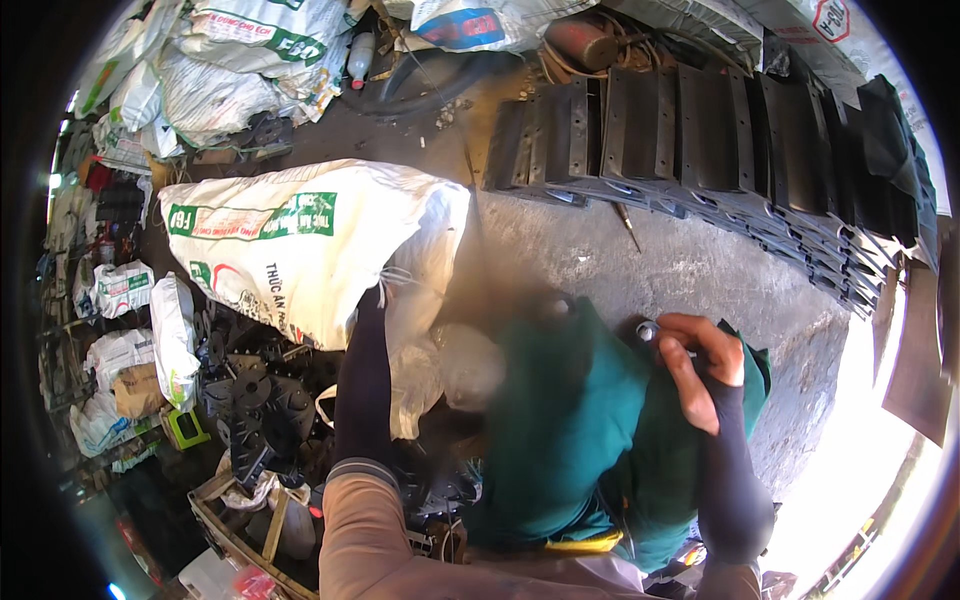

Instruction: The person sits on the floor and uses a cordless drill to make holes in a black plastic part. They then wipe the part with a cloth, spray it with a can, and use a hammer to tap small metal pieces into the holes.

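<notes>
A small, silvery, rounded metal piece (648,330) is clamped between the thumb and curled index finger of the right hand (700,365), above the knee of the dark green trousers (575,420). By judgement, the step in hand is the handling of this piece beside the large white woven plastic sack with green and red print (330,250); for the next move, a steady pinch and a clear view of the sack's mouth are called for. The right wrist is bent, with the forearm raised from the lower right. The left forearm in its dark sleeve (362,390) is stretched forward to the sack's near edge; the left hand is hidden there, so whether its fingers are apart or closed cannot be told.
</notes>
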A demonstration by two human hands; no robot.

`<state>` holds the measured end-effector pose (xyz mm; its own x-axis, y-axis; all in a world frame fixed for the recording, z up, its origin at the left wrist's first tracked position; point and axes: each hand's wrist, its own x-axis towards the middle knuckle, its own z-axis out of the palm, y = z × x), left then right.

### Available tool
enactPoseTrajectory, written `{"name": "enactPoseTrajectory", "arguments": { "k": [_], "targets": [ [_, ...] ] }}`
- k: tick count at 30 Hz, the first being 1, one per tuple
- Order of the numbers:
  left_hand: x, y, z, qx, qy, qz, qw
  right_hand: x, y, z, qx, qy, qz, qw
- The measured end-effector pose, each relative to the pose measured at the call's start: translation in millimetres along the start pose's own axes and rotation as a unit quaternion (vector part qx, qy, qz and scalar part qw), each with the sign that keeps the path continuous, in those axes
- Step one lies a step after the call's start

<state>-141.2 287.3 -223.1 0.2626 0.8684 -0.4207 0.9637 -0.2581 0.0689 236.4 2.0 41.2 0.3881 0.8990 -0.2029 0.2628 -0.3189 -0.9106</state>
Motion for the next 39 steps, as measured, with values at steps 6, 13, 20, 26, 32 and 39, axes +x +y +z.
{"name": "enactPoseTrajectory", "arguments": {
  "k": [6,13,20,26,32,39],
  "targets": [
    [43.7,0.1,33.7,0.047,-0.043,-0.009,0.998,19.1,8.5,-2.0,-0.088,-0.068,-0.079,0.991],
    [34.2,-24.5,36.1,0.048,-0.05,-0.022,0.997,24.4,8.8,0.9,-0.083,-0.099,-0.095,0.987],
    [24.4,-40.2,35.7,0.05,-0.055,-0.023,0.997,30.9,11.3,1.8,-0.089,-0.122,-0.128,0.98],
    [12.0,-50.7,33.5,0.057,-0.053,-0.027,0.997,31.9,12.7,0.5,-0.064,-0.106,-0.11,0.986],
    [-8.1,-54.3,27.2,0.057,-0.05,-0.021,0.997,29.6,12.2,-4.7,-0.092,-0.094,-0.124,0.984],
    [-46.9,-28.1,18.0,0.06,-0.046,-0.006,0.997,20.2,5.5,-12.8,-0.118,-0.136,-0.107,0.978]
  ]
}}
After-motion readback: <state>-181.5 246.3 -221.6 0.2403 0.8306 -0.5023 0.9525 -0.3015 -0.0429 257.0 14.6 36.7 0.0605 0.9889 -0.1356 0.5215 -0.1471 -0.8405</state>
